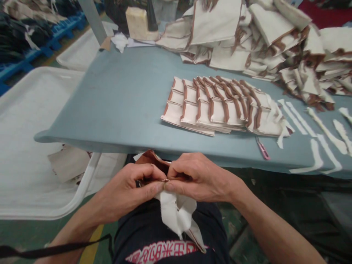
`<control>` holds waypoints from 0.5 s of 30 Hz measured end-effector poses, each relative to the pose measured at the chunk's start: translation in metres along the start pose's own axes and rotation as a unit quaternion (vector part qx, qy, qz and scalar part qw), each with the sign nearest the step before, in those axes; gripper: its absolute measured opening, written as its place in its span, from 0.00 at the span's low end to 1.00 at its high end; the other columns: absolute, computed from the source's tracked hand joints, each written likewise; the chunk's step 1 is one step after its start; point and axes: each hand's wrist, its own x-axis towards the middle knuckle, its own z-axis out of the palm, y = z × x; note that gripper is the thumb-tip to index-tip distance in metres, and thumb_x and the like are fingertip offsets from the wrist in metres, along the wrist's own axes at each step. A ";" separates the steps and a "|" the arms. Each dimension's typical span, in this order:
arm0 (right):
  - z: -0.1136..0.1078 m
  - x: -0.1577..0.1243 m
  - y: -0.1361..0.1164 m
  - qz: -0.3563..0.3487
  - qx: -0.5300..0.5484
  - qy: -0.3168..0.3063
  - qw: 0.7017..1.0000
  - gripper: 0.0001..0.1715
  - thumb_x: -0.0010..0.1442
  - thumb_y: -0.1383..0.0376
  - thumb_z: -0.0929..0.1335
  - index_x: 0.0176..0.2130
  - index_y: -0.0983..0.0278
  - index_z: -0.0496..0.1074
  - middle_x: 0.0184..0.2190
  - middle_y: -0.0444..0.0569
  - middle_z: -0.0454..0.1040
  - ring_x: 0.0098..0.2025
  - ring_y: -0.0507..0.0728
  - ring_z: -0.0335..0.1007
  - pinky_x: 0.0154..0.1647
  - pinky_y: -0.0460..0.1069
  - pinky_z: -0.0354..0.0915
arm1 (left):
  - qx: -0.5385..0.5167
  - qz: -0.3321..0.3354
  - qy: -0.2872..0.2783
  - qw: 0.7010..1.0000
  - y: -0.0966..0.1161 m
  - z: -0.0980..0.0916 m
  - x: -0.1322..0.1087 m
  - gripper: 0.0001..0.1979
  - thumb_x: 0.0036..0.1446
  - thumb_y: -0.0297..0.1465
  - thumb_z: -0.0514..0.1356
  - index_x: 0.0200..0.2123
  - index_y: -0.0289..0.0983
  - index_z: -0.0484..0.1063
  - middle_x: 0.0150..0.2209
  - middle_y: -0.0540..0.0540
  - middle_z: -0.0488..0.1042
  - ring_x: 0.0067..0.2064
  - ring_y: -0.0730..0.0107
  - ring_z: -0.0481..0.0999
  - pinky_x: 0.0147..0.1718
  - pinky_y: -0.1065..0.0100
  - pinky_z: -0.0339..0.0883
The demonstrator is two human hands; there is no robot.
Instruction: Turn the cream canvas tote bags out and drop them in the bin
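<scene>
My left hand (143,183) and my right hand (195,178) meet in front of my body, just off the table's near edge. Thumbs and fingers of both pinch the edge of a white and brown fabric piece (177,212). Its white part hangs below my thumbs in loose folds, while a brown part shows behind my fingers. On the table just beyond lies an overlapping row of white panels with brown edging (209,106). A small pink-handled tool (263,149) rests by the table edge, right of my hands.
The blue-grey table (115,99) spans the view. Heaped white and brown pieces (264,40) cover its far right. Loose white strips (316,154) lie at right. A white tray (33,176) with a few pieces stands left; a cream block (137,22) sits at the back.
</scene>
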 end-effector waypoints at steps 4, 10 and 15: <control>0.003 -0.005 0.002 0.050 0.100 -0.024 0.993 0.13 0.71 0.65 0.67 0.32 0.63 0.72 0.23 0.36 0.64 0.25 0.49 0.58 0.30 0.44 0.55 | -0.017 -0.003 -0.018 1.000 -0.006 -0.001 0.005 0.11 0.61 0.34 0.64 0.28 0.38 0.82 0.24 0.50 0.78 0.24 0.71 0.71 0.24 0.76 0.64; 0.009 -0.011 0.007 0.110 0.263 -0.038 0.958 0.17 0.71 0.57 0.68 0.32 0.63 0.69 0.25 0.36 0.61 0.26 0.49 0.53 0.27 0.44 0.53 | -0.071 -0.014 -0.042 0.996 -0.007 0.000 0.005 0.11 0.61 0.36 0.65 0.30 0.37 0.82 0.26 0.49 0.78 0.26 0.71 0.72 0.24 0.75 0.65; 0.008 -0.012 0.010 0.077 0.239 -0.025 0.968 0.21 0.67 0.51 0.73 0.32 0.65 0.71 0.24 0.37 0.62 0.25 0.48 0.53 0.26 0.44 0.50 | 0.007 0.013 -0.022 1.000 -0.001 0.005 0.001 0.07 0.62 0.32 0.64 0.35 0.36 0.82 0.26 0.52 0.76 0.24 0.76 0.68 0.22 0.78 0.60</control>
